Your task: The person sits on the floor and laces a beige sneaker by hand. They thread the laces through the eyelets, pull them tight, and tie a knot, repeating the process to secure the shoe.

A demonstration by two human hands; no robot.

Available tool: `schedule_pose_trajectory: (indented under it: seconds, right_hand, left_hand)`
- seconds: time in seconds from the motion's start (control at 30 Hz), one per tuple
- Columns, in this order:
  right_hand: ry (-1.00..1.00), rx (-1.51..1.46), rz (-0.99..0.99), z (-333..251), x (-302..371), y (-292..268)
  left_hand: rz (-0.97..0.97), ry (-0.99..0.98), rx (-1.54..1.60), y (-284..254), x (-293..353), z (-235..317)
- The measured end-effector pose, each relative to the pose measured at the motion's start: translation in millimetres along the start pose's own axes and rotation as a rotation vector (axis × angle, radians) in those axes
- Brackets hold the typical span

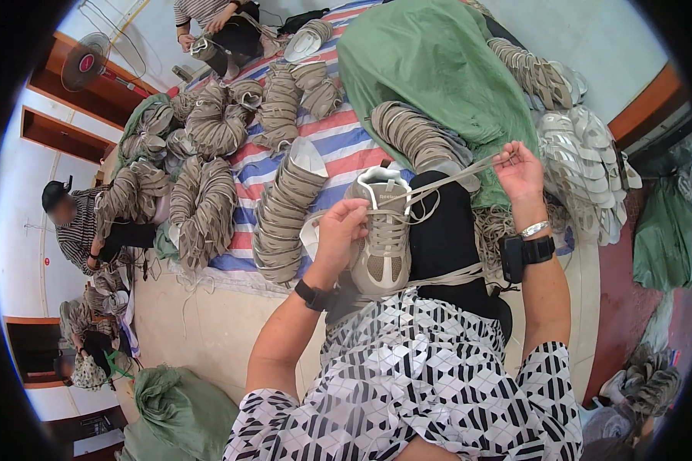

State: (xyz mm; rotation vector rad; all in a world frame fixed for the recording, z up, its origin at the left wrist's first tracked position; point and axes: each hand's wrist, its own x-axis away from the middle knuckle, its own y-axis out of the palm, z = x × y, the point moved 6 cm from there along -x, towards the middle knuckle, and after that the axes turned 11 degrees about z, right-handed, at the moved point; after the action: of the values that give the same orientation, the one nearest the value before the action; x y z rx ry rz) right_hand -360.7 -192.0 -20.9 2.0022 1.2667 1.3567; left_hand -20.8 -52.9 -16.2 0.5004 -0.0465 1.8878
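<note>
the left hand (343, 230) bends inward, fingers narrowed at a beige mesh-toed shoe (383, 242) beside a black-trousered leg (443, 238); the raised right hand (520, 170) pinches a taut flat beige lace (466, 171). a tall curved stack of taupe shoe uppers (283, 219) hems the left side; pale tiled floor (231, 319) shows below it. what the left fingertips grip is hard to tell.

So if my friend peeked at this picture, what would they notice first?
Probably the huge green cover at the top, right of the middle. Then the curvy stacks of beige shoe uppers on the red, white and blue striped sheet, left of the cover. In the middle is one beige shoe, its pale laces stretched out by the person's right hand.
</note>
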Motion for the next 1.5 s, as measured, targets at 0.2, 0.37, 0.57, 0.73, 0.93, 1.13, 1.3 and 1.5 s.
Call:
schedule_pose_trajectory:
  seconds: [0.2,0.37,0.57,0.73,0.93,1.13,1.3,1.5]
  right_hand:
    - [0.011,-0.033,-0.039,-2,-1,-1]
    - [-0.102,0.070,-0.117,-8,17,34]
    - [-0.187,0.230,-0.311,-15,31,65]
    - [-0.373,0.480,-0.598,-15,102,121]
    - [-0.962,1.028,-1.255,44,232,177]
    - [-0.786,0.984,-1.314,65,234,182]
    - [-0.486,0.838,-0.916,15,188,151]
    - [-0.383,0.903,-0.496,-8,134,63]
  left_hand:
    - [0.024,0.001,0.035,0,2,-3]
    - [0.013,-0.009,0.103,-5,1,-7]
    - [0.017,0.018,0.042,4,3,-1]
    - [-0.011,0.039,-0.047,0,2,1]
    - [-0.318,0.887,-0.568,56,5,95]
    - [-0.459,0.834,-0.578,79,13,84]
    - [-0.489,0.107,-0.384,39,-18,47]
    - [-0.068,0.199,0.517,-65,-39,35]
